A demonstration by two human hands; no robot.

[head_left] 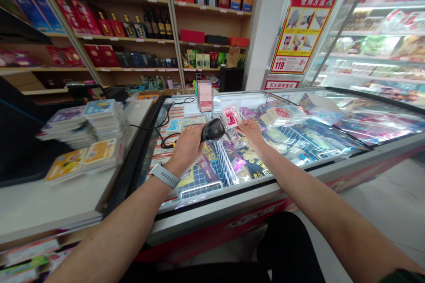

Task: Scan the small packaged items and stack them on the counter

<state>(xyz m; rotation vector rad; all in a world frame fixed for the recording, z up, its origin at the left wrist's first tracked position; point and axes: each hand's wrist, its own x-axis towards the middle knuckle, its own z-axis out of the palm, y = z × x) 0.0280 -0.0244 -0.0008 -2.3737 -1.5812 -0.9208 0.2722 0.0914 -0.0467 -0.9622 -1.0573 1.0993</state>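
Observation:
My left hand is wrapped round a black handheld barcode scanner, whose head points right. In my right hand, the fingertips pinch the lower edge of a clear-sleeved card with a red printed face. The scanner's head is close to that card, just left of it. A black cable runs across the glass to the left. Beyond the scanner stands an upright phone-like screen, partly blurred out. To the right of my right hand lies a pile of similar sleeved cards on the glass.
Under my hands is a glass-topped chest freezer with wire baskets of packaged goods inside. Stacks of sleeved cards stand on the white counter at left. Shelves of boxed bottles line the back; a lit display fridge is at right.

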